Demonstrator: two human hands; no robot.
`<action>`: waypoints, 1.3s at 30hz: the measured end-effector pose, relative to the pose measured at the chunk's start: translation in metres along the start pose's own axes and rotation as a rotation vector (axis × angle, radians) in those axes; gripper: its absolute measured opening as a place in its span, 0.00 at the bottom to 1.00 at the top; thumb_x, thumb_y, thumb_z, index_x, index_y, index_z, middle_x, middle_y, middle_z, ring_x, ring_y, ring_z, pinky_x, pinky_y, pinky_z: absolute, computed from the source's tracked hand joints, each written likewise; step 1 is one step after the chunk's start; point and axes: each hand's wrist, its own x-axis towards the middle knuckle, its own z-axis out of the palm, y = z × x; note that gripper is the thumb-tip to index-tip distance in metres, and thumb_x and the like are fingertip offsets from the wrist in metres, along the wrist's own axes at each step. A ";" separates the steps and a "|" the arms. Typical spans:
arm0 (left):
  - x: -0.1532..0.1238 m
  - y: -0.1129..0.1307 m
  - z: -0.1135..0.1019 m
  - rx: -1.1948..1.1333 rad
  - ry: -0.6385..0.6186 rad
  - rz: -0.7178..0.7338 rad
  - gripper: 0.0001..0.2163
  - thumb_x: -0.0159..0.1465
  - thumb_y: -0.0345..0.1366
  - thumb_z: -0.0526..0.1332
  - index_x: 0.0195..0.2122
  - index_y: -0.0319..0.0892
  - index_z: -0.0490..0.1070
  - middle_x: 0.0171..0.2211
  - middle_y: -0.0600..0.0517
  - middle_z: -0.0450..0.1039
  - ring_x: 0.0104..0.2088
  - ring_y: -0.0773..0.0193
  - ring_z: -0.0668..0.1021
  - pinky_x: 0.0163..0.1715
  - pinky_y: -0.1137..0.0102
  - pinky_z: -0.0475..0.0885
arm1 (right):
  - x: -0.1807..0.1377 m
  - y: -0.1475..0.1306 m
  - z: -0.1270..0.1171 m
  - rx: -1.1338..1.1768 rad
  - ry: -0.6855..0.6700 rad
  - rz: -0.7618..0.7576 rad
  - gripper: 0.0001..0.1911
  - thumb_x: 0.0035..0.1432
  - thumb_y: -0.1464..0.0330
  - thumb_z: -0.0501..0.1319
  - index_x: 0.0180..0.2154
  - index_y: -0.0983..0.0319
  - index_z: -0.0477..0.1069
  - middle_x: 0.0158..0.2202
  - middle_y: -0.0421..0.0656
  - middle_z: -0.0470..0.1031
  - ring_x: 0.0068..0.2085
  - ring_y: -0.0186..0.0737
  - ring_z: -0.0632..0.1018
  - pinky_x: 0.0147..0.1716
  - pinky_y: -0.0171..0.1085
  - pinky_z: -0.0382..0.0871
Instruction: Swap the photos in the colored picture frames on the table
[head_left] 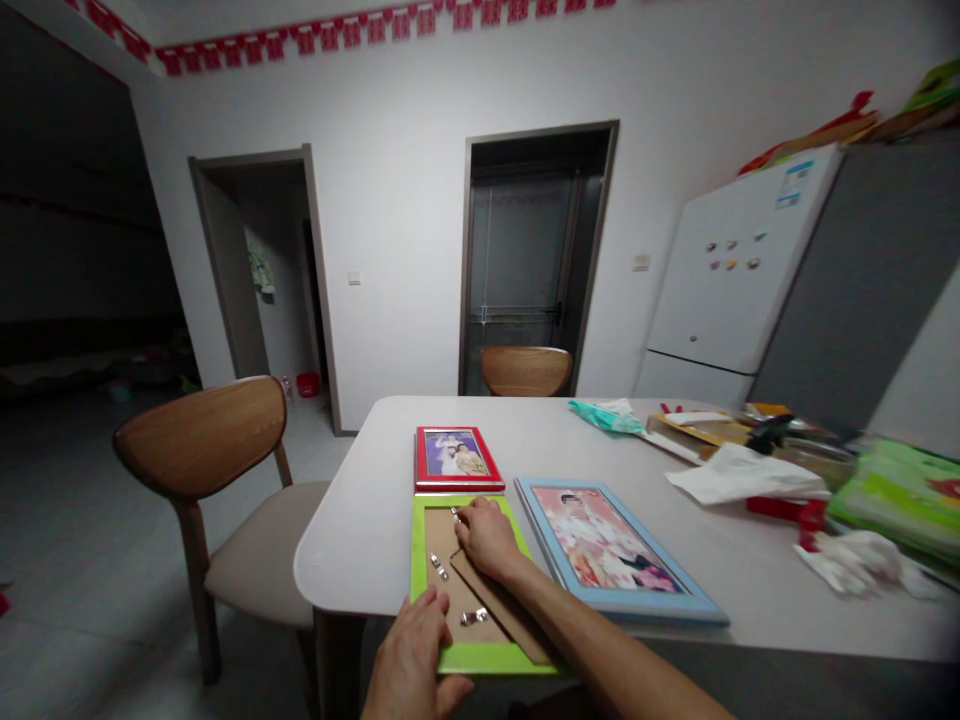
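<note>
A lime-green picture frame (418,560) lies face down at the table's near edge, its brown backing board (442,535) and folding stand (487,600) showing. My left hand (416,645) grips the frame's lower left corner, fingers along the side and thumb by the bottom edge. With bent fingers closed together, my right hand (486,538) is at a small metal clip (454,514) near the top of the backing; the fingertips partly hide it. Two more metal clips, a left one (439,567) and a lower one (473,618), sit on the board.
A red picture frame (418,460) with a photo lies just beyond, and a light blue picture frame (637,605) lies to the right. White tissue (746,475), a green package (896,500) and other clutter cover the table's right side. A wooden chair (210,435) stands at left.
</note>
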 end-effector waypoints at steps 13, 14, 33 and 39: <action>0.003 0.001 0.001 -0.043 0.019 -0.017 0.30 0.41 0.27 0.62 0.49 0.34 0.61 0.51 0.39 0.61 0.53 0.54 0.62 0.52 0.62 0.58 | -0.003 -0.006 -0.009 0.047 -0.008 -0.019 0.14 0.51 0.67 0.51 0.38 0.58 0.71 0.36 0.45 0.70 0.39 0.41 0.68 0.38 0.37 0.57; 0.004 0.001 0.000 -0.047 0.008 -0.019 0.30 0.41 0.27 0.62 0.48 0.34 0.62 0.51 0.39 0.61 0.53 0.54 0.62 0.52 0.62 0.58 | -0.007 -0.003 -0.013 0.061 -0.001 -0.018 0.16 0.51 0.68 0.51 0.41 0.60 0.69 0.37 0.46 0.70 0.40 0.41 0.68 0.39 0.37 0.57; 0.004 0.003 0.003 -0.374 0.187 -0.060 0.25 0.48 0.33 0.58 0.49 0.35 0.58 0.55 0.40 0.54 0.55 0.57 0.58 0.53 0.62 0.55 | -0.055 0.005 -0.054 0.166 -0.157 -0.078 0.10 0.39 0.73 0.54 0.28 0.62 0.70 0.30 0.43 0.70 0.30 0.34 0.69 0.27 0.29 0.57; 0.012 0.014 -0.017 -0.664 0.227 -0.203 0.19 0.52 0.37 0.55 0.46 0.39 0.60 0.46 0.46 0.66 0.48 0.60 0.68 0.48 0.67 0.62 | -0.057 -0.019 -0.072 0.212 -0.095 -0.136 0.10 0.42 0.70 0.56 0.31 0.61 0.71 0.32 0.44 0.70 0.35 0.37 0.69 0.34 0.32 0.60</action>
